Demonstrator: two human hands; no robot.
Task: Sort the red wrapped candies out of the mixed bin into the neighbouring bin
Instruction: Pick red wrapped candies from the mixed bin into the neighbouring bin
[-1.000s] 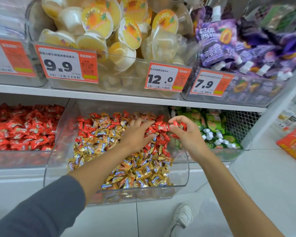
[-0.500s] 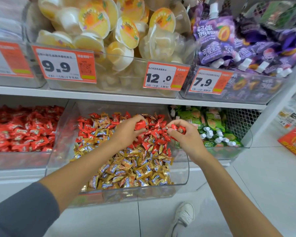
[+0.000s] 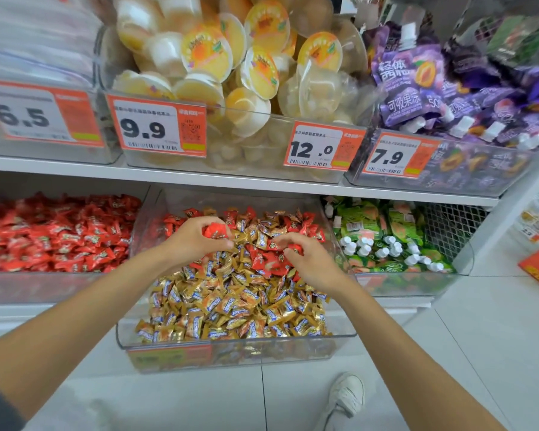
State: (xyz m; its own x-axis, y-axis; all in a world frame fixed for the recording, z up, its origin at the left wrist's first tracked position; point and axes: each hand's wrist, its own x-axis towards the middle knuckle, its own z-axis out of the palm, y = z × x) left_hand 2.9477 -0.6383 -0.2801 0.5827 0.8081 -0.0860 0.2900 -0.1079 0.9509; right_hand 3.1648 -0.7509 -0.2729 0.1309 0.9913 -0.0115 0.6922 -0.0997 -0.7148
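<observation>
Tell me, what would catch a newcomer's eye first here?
The left hand and right hand meet over the middle bin on the lower shelf, a heap of gold candies with red candies strewn toward the back. The left hand grips a bunch of red ones; the right hand pinches another. To its left sits the red bin, and jelly cups pile up on the shelf above.

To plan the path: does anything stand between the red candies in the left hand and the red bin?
Yes: the mixed bin's clear side wall rises between the left hand, gripping red candies, and the red bin.
</observation>
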